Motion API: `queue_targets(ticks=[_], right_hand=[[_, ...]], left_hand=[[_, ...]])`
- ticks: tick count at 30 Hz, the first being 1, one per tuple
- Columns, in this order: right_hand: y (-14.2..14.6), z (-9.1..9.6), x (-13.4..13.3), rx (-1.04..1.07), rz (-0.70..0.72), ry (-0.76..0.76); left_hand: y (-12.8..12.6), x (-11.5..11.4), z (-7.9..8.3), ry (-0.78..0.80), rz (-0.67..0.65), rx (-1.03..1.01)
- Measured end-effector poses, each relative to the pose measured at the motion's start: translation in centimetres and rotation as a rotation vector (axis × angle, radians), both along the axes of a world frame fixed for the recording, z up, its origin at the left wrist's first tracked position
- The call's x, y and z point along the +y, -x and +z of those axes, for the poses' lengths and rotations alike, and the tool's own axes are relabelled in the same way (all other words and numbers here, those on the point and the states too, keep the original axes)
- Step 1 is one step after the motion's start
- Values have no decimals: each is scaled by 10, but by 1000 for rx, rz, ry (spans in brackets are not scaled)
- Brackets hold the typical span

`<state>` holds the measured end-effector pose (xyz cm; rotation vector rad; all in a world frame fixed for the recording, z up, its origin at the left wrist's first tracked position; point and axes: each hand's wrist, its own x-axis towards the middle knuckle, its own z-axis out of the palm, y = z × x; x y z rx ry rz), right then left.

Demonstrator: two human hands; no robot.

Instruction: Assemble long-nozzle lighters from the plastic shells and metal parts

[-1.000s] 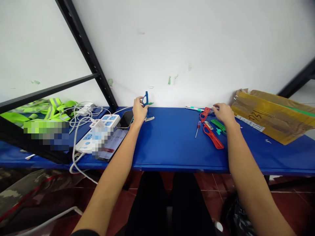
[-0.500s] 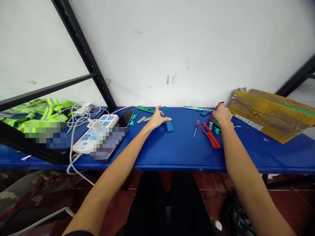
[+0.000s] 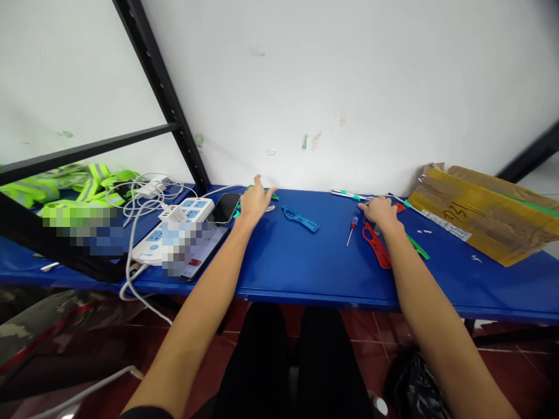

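Note:
My left hand [image 3: 254, 199] reaches to the back of the blue table [image 3: 305, 262], fingers spread over a green plastic piece [image 3: 273, 195] by the wall; it grips nothing that I can see. A blue plastic handle piece [image 3: 300, 218] lies free on the table just right of it. My right hand [image 3: 381, 212] rests palm down, fingers spread, on a cluster of small parts: a red plastic piece [image 3: 378, 247] and a green one [image 3: 417, 246] stick out from under it. A small red-handled screwdriver [image 3: 351, 229] lies just left of that hand.
A white power strip [image 3: 174, 230] with cables, a black phone [image 3: 224, 208] and a second phone lie at the left. Hi-vis vests [image 3: 70, 189] sit behind a black frame bar. A flattened cardboard box [image 3: 484, 212] lies at the right. A thin tool [image 3: 349, 194] lies along the wall.
My left hand let go of the blue piece mid-table and moved back left to the green piece. My right hand set down the red piece and came to lie flat on the parts.

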<state>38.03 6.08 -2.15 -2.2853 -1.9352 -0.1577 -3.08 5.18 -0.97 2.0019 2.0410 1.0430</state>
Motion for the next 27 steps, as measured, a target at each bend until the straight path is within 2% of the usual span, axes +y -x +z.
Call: queue_targets(ticks=[3, 5, 11, 16, 23, 25, 27], right_hand=[[10, 7, -3, 2, -12, -8], [16, 12, -6, -2, 22, -35], [22, 12, -11, -28, 41, 34], [17, 15, -10, -34, 16, 20], [33, 9, -8, -60, 197, -12], [41, 7, -7, -61, 265, -21], [48, 7, -5, -53, 319, -46]], left_hand=[[23, 6, -1, -51, 43, 31], [26, 7, -5, -56, 5, 69], [-7, 7, -21, 3, -258, 222], [-14, 3, -21, 41, -288, 288], [-7, -2, -10, -14, -235, 295], [-10, -4, -9, -20, -266, 302], [-14, -5, -11, -11, -367, 320]])
